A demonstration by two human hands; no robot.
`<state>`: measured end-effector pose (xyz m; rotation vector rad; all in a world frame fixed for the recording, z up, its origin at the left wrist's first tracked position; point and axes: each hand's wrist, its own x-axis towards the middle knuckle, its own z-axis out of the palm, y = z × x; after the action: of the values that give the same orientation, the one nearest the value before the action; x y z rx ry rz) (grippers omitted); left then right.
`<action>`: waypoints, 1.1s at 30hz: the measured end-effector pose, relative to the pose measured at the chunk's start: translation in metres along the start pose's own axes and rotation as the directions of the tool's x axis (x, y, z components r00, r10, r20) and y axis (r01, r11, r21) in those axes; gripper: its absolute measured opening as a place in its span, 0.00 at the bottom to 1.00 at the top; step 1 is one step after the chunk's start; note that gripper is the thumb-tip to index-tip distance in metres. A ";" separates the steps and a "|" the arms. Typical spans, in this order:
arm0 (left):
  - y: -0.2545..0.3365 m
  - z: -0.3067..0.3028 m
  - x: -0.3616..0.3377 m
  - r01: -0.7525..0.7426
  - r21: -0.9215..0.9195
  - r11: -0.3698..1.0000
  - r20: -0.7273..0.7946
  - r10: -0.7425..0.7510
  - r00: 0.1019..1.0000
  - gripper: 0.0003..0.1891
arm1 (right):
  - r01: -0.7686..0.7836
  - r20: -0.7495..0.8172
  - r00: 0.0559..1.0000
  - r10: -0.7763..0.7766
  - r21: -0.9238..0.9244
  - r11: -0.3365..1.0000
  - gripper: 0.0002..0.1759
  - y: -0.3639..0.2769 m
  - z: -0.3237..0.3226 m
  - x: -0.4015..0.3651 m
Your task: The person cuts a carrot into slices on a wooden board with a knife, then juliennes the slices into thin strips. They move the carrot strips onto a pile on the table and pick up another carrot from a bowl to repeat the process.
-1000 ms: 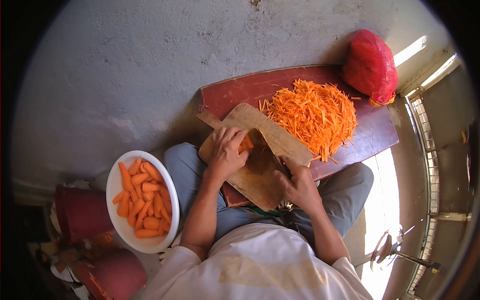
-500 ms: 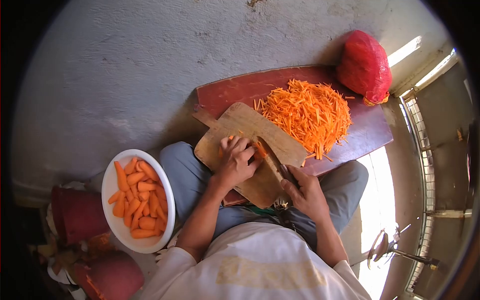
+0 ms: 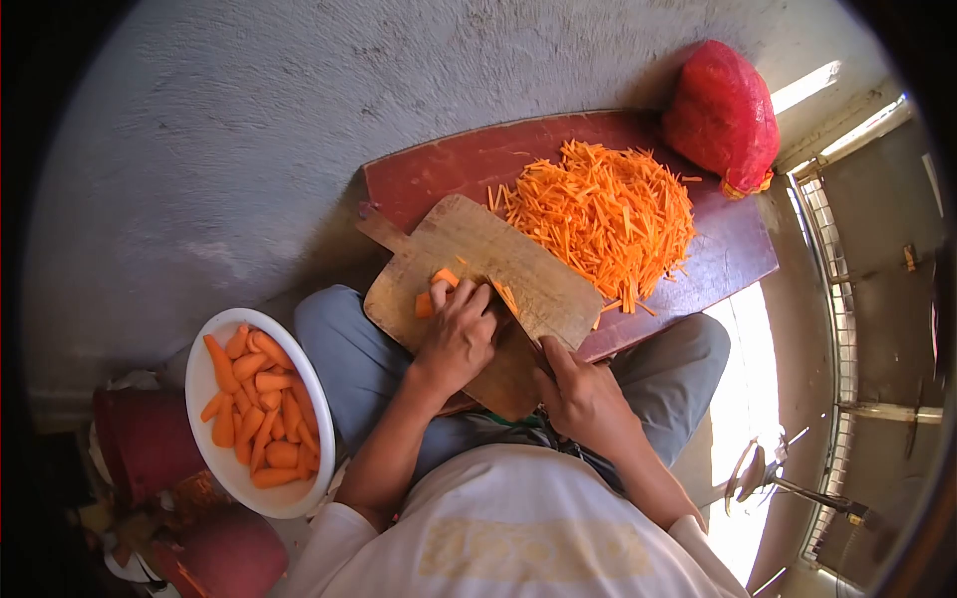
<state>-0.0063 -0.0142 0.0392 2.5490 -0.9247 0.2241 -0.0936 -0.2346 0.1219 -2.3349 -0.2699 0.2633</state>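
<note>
A wooden cutting board (image 3: 528,249) with a short handle lies tilted over my lap and the low table's edge. My left hand (image 3: 461,334) is closed over a carrot on the board, its fingertips curled; most of that carrot is hidden. Orange carrot pieces (image 3: 424,305) show beside its fingers. In my right hand (image 3: 590,401) is the handle of a knife (image 3: 520,325), its blade across the board just right of my left fingers. A few thin carrot slices (image 3: 505,296) lie against the blade's far side.
Shredded carrot (image 3: 608,224) is heaped on the dark red table (image 3: 439,159) beyond the board. A red bag (image 3: 720,120) stands at the table's far right corner. On my left are a white basin (image 3: 195,399) of peeled carrots and red buckets (image 3: 224,548). A fan (image 3: 763,476) stands at right.
My right hand has come closer to me and leftward with the knife. The slices now lie past the blade, and more of the carrot pieces shows by my left fingers. The whole view shifted slightly.
</note>
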 end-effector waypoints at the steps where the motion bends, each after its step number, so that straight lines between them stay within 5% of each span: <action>1: 0.000 0.000 -0.001 0.003 -0.027 1.000 -0.008 -0.003 1.000 0.07 | 0.035 -0.016 0.999 -0.035 -0.003 0.999 0.20 0.006 0.007 0.011; 18: -0.014 0.008 -0.001 0.000 -0.261 0.965 -0.157 -0.043 0.987 0.16 | 0.015 0.014 1.000 -0.016 0.078 0.997 0.17 -0.001 -0.003 0.023; 33: -0.017 0.007 -0.005 -0.036 -0.208 0.978 -0.124 0.010 0.992 0.14 | 0.040 -0.034 0.999 -0.037 0.068 0.997 0.23 0.003 0.013 0.033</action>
<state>0.0011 -0.0026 0.0253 2.3051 -0.8822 0.2721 -0.0648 -0.2188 0.1071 -2.2615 -0.2851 0.2120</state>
